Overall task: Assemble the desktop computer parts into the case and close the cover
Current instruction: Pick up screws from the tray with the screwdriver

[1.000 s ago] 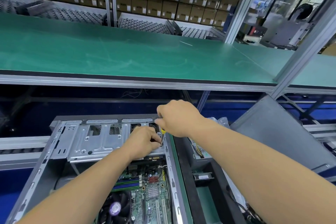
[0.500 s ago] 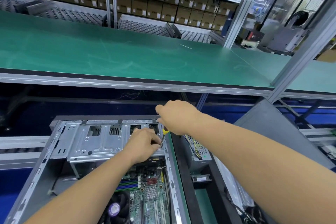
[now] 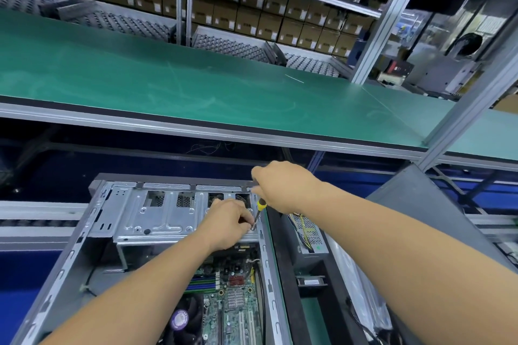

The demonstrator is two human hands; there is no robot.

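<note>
An open desktop case [image 3: 84, 235] lies on its side below me, its motherboard [image 3: 235, 302] and CPU fan [image 3: 179, 319] showing. A silver drive cage [image 3: 157, 218] spans the case's far end. My right hand [image 3: 283, 185] grips a yellow-and-black screwdriver [image 3: 260, 209] whose tip meets the cage's right front corner. My left hand [image 3: 227, 224] rests on the cage and pinches at the screwdriver tip, where a screw [image 3: 253, 228] sits.
A power supply [image 3: 307, 232] with loose wires lies right of the case. The grey side cover [image 3: 437, 221] leans at the right. A green shelf [image 3: 196, 87] hangs over the bench, with aluminium posts at the right and stacked cartons behind.
My right hand has lifted slightly, exposing more of the screwdriver's yellow handle and shaft. My left hand stays at the tip. The view has shifted slightly.
</note>
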